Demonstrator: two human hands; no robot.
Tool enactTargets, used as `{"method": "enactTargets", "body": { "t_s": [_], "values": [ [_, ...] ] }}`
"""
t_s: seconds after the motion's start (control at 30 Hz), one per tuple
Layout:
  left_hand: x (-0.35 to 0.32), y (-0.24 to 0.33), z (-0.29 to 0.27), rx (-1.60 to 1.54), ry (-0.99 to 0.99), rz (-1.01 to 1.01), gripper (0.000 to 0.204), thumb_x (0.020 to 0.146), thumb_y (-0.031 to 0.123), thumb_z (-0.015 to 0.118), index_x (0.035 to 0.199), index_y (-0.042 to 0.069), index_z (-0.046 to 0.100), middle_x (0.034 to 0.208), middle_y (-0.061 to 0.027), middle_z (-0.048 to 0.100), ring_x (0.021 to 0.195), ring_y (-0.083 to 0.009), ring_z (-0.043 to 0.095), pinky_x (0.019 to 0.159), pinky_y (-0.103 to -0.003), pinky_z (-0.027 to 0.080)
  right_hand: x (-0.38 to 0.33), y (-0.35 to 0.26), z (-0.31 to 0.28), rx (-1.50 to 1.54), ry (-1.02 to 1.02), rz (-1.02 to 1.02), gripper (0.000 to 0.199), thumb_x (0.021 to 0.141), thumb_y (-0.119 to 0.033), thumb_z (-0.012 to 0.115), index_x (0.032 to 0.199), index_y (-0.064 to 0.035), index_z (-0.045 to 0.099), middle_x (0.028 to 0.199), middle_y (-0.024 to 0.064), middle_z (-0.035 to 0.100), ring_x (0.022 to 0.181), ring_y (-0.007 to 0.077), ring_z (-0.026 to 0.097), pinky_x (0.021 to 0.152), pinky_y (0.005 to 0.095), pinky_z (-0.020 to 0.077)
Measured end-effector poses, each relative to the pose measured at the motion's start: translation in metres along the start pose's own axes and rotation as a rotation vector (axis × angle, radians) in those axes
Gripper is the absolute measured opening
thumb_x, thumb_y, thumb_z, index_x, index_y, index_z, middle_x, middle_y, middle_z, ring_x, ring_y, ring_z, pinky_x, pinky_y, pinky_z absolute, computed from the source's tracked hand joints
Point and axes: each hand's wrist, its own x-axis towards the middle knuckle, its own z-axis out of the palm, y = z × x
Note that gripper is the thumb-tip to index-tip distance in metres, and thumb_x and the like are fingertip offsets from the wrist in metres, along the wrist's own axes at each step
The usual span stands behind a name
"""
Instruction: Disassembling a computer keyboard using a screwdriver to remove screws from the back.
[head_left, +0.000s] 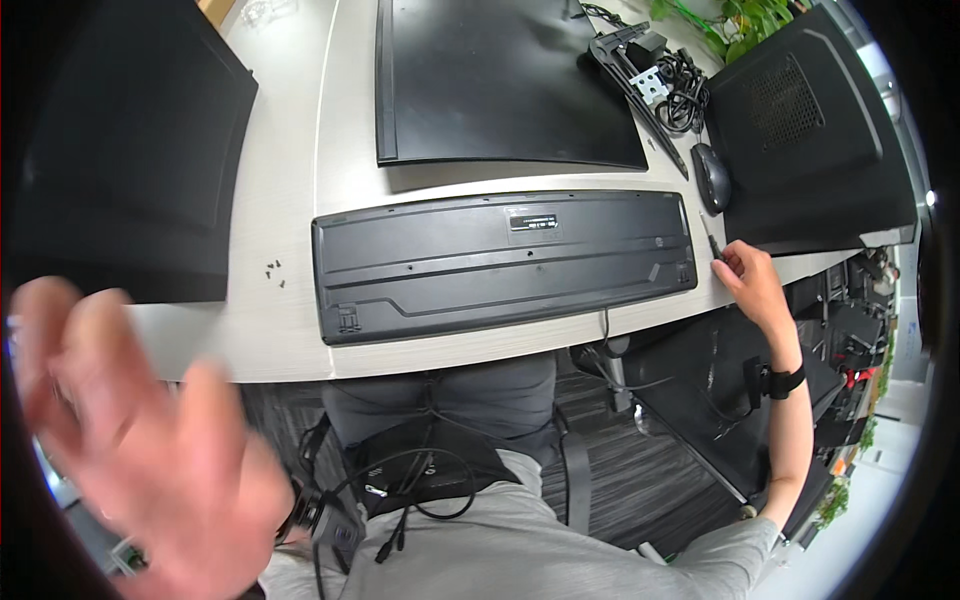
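Observation:
A black keyboard [500, 275] lies upside down on the pale desk, its label and fold-out feet facing up. My left hand [165, 440] is raised close in at the lower left, smeared by motion, with fingers apart and nothing seen in it. Just off the keyboard's right end, my right hand [752, 280] rests at the desk with thumb and fingers closed on a slim screwdriver [713, 246], its thin shaft pointing away from me. Several small dark screws [273, 268] lie loose on the desk left of the keyboard.
Behind the keyboard lies a flat black monitor panel [500, 80]. A stand part [640, 90] and coiled cables [685, 92] sit right of it, near a black mouse [711, 178]. Black computer cases stand at the right [810, 130] and left [130, 150]. The keyboard cable [606, 325] hangs over the desk's front edge.

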Motion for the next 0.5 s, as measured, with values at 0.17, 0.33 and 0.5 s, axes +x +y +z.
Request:
{"method": "enactTargets", "body": {
  "t_s": [0.17, 0.33, 0.5],
  "values": [
    [-0.044, -0.057, -0.059, 0.953, 0.270, 0.093, 0.083, 0.098, 0.085, 0.045, 0.133, 0.010, 0.049, 0.133, -0.0152, 0.047, 0.116, -0.0245, 0.050, 0.102, -0.050, 0.049, -0.001, 0.002, -0.001, 0.018, 0.003, -0.010, 0.025, 0.092, -0.016, 0.079, 0.094, 0.0054, 0.066, 0.076, 0.0189, 0.067, 0.068, 0.0301, 0.064, 0.065, 0.0407, 0.0503],
    [-0.092, -0.072, -0.108, 1.267, 0.284, -0.034, 0.026, 0.114, 0.029, 0.050, 0.122, 0.005, 0.055, 0.125, -0.0085, 0.052, 0.111, -0.0171, 0.053, 0.099, -0.039, 0.049, -0.002, 0.002, -0.001, 0.018, 0.011, -0.008, 0.025, 0.093, -0.017, 0.078, 0.095, 0.0048, 0.066, 0.079, 0.0197, 0.068, 0.071, 0.0328, 0.066, 0.066, 0.0423, 0.0508],
    [-0.113, -0.076, -0.132, 1.429, 0.377, -0.030, 0.015, 0.114, 0.017, 0.053, 0.118, 0.002, 0.058, 0.118, -0.0065, 0.056, 0.104, -0.0152, 0.054, 0.097, -0.032, 0.048, -0.003, -0.002, -0.004, -0.018, 0.009, 0.018, 0.024, 0.093, -0.018, 0.077, 0.095, 0.0033, 0.067, 0.081, 0.0189, 0.070, 0.073, 0.0348, 0.068, 0.067, 0.0432, 0.0518]
  ]
}}
